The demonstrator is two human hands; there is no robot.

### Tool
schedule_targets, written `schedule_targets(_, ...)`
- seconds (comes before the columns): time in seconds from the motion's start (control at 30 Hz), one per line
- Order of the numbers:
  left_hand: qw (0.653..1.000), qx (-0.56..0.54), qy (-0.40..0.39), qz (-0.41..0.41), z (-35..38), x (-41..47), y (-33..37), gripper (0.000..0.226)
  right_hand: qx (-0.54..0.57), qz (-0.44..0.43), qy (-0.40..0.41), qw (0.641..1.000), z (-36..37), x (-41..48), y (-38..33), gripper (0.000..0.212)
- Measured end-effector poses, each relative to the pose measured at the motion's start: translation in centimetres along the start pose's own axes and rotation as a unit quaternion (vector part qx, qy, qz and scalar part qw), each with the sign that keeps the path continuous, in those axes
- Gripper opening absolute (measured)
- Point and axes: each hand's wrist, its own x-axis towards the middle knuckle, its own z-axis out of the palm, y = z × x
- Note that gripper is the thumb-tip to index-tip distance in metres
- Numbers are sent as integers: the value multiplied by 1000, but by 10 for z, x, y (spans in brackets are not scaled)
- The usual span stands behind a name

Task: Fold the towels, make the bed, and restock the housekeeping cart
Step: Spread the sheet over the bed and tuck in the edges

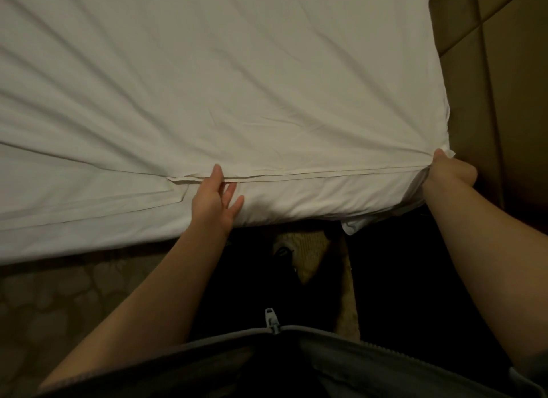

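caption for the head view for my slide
Tightening the sheet: right hand grips its corner, left hand touches the hem

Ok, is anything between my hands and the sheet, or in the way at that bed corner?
Nothing visible does. The left hand rests on the sheet at its hem, and the right hand grips it at the corner.

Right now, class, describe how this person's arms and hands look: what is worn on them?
Both forearms are bare. The left hand and right hand show no gloves, rings or watch. A grey zipped top sits at the waist.
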Motion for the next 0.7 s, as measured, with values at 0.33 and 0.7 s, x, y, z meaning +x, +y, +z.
schedule_targets(0.33,997,-50,57,0,-6,7,-1,11,10,17,9,1000,3,7,-1,48)
schedule_targets(0.7,997,-15,77,14,3,11,2,16,107,-8,-3,994,-1,-21,15,43)
